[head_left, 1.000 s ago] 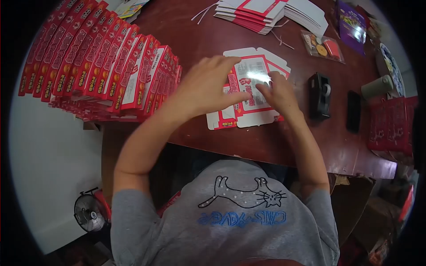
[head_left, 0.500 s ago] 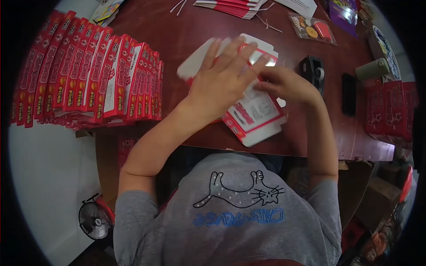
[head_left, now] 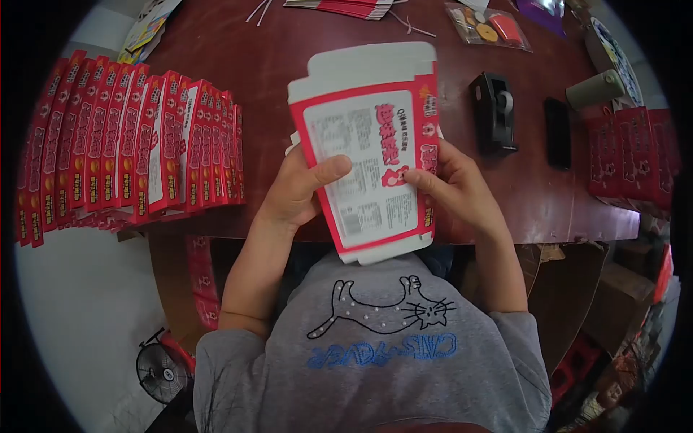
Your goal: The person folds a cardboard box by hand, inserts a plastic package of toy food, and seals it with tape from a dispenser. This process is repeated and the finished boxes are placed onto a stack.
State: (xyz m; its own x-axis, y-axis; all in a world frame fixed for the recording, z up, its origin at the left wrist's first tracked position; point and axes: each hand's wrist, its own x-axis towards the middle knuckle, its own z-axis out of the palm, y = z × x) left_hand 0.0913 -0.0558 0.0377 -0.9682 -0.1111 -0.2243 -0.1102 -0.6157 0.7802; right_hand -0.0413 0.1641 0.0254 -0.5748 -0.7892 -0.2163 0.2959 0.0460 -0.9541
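A red and white cardboard box (head_left: 372, 119), printed with text and a barcode, is held up in front of me over the table's near edge. White flaps stick out at its top and bottom ends. My left hand (head_left: 299, 184) grips its left side, thumb on the printed face and fingers behind. On the opposite side my right hand (head_left: 455, 184) holds the edge the same way, its thumb on the face. The fingers behind the box are mostly hidden.
At the left stands a long row of red boxes (head_left: 108, 144). A black tape dispenser (head_left: 494, 112), a phone (head_left: 556, 133), a green cylinder (head_left: 595, 88) and more red boxes (head_left: 632, 155) are at the right. Behind lies a clear packet (head_left: 489, 27).
The box has been lifted from the table and turned more upright, its printed face toward me. My left hand moved from on top of it to its left side; my right hand to its right edge.
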